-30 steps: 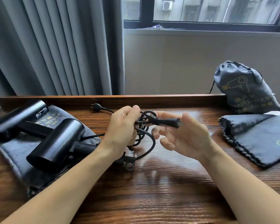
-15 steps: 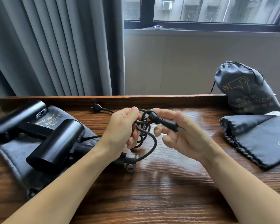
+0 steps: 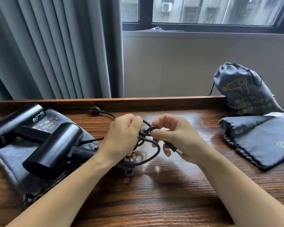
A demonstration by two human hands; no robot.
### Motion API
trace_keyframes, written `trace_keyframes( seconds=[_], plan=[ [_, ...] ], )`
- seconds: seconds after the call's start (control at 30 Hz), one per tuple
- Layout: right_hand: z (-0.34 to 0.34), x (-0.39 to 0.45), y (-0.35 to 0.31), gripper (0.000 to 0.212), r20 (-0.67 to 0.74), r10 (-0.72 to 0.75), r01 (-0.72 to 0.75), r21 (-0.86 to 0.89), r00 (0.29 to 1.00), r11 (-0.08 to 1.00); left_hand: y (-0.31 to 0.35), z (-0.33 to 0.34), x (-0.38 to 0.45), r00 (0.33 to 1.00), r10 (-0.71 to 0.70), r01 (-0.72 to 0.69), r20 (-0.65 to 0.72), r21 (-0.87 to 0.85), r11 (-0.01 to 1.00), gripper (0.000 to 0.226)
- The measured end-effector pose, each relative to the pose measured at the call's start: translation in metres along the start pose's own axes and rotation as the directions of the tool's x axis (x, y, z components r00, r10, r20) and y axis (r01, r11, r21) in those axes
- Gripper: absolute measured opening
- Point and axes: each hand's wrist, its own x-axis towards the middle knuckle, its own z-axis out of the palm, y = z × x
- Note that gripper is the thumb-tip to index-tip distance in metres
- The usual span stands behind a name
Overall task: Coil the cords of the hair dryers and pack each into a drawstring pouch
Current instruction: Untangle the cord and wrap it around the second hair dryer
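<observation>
Near the middle of the table (image 3: 154,202), the left hand (image 3: 121,136) grips a bundle of black cord (image 3: 152,155) with curled fingers. The right hand (image 3: 175,136) pinches one loop of this cord between thumb and forefinger, and the plug end lies across its lower fingers. The cord goes to the nearer hair dryer (image 3: 54,146), which lies on a flat grey pouch (image 3: 8,159) at the left edge, beside a second dryer (image 3: 15,122). At the right edge lie an empty pouch (image 3: 261,141) and a filled pouch (image 3: 243,90).
</observation>
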Motion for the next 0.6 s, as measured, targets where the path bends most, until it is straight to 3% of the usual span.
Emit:
trace_keyframes(
  seconds=[0.17,0.27,0.33,0.43,0.5,0.6],
  plan=[
    [-0.004,0.002,0.003,0.018,-0.093,0.029,-0.030,-0.013,0.995,0.999,0.002,0.004,-0.004,0.987,-0.039,0.060,0.154,-0.133,0.989,0.033],
    [-0.007,0.000,0.005,0.019,-0.014,0.037,-0.038,-0.078,0.999,0.996,0.001,0.002,0.001,0.981,-0.059,0.071,0.187,-0.057,0.996,0.038],
    [-0.010,-0.001,0.002,0.018,0.119,0.039,-0.037,-0.023,0.992,0.999,0.001,0.000,0.002,0.990,0.003,-0.005,0.141,0.015,1.000,0.047],
    [-0.017,-0.001,-0.005,0.032,0.266,-0.019,-0.042,0.220,0.964,0.975,-0.004,0.000,0.004,0.998,0.065,-0.065,0.014,-0.049,0.997,0.052],
    [-0.017,0.000,-0.006,0.037,0.272,-0.055,-0.026,0.285,0.961,0.958,-0.007,0.004,0.005,0.998,0.044,-0.048,-0.047,-0.092,0.995,0.053],
    [-0.008,0.000,-0.002,0.028,0.212,-0.061,0.007,0.247,0.975,0.969,-0.007,0.010,0.003,0.998,-0.023,0.015,-0.057,-0.143,0.990,0.051]
  ],
)
